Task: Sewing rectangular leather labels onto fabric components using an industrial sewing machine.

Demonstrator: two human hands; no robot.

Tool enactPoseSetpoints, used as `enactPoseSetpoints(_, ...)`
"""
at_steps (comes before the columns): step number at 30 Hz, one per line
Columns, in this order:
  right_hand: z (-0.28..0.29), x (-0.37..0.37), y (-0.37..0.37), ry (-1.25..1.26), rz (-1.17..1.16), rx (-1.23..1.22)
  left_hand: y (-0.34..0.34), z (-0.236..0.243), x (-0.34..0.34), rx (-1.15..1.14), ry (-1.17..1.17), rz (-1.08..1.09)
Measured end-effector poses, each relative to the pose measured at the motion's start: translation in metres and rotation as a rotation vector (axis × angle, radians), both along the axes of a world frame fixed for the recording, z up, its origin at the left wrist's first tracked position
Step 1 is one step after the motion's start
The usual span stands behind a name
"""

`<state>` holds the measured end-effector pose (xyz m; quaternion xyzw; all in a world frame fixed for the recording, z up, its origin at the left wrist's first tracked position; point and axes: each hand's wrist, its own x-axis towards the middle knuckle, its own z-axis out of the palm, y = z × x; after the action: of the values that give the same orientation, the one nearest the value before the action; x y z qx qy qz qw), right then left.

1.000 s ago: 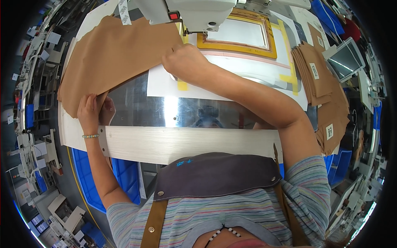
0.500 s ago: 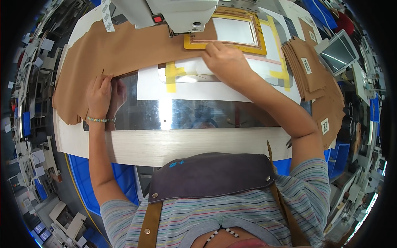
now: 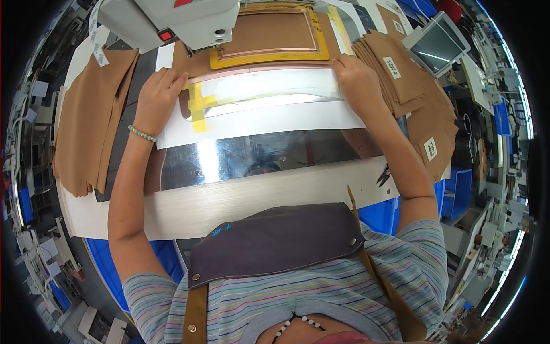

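Note:
A flat brown leather-like panel (image 3: 260,34) lies on the work plate, under and inside a yellow rectangular frame (image 3: 269,59). My left hand (image 3: 156,100) is closed, with thumb and fingers pressed together at the panel's near left corner. At its near right corner, my right hand (image 3: 358,83) has its fingertips bent onto the edge. Just left of the frame hangs the white sewing machine head (image 3: 172,26), partly covering the panel's left side. Beneath the panel's near edge is a white sheet (image 3: 240,121) with yellow tape (image 3: 198,109).
At the left lies a pile of brown pieces (image 3: 86,120); at the right, a stack of labelled brown pieces (image 3: 381,69) sits beside a screen (image 3: 438,46). Small dark snips (image 3: 384,175) lie near the table's front edge. Blue bins (image 3: 458,192) stand below.
The brown panel has moved right, off the left pile, and now fills the yellow frame. My left hand has come inward with it; my right hand has moved to the panel's right corner.

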<state>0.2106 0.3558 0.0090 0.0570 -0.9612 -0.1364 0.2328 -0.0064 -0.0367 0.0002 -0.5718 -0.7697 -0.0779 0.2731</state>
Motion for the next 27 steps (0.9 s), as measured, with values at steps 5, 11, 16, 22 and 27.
enactPoseSetpoints(5,-0.011,0.003,0.014,-0.076,-0.119,-0.087,0.013,-0.001,0.006,-0.047,-0.021,-0.008)
enactPoseSetpoints(11,-0.008,0.021,0.017,0.021,-0.099,-0.071,0.005,-0.005,0.019,-0.082,-0.129,0.14)
enactPoseSetpoints(16,-0.018,0.034,0.015,-0.061,-0.108,-0.227,-0.001,-0.016,0.038,-0.13,-0.307,0.27)
enactPoseSetpoints(22,-0.027,0.036,0.021,-0.137,-0.178,-0.271,0.003,-0.019,0.035,-0.092,-0.401,0.232)
enactPoseSetpoints(27,-0.028,0.04,0.022,-0.142,-0.202,-0.303,0.005,-0.016,0.036,-0.041,-0.396,0.201)
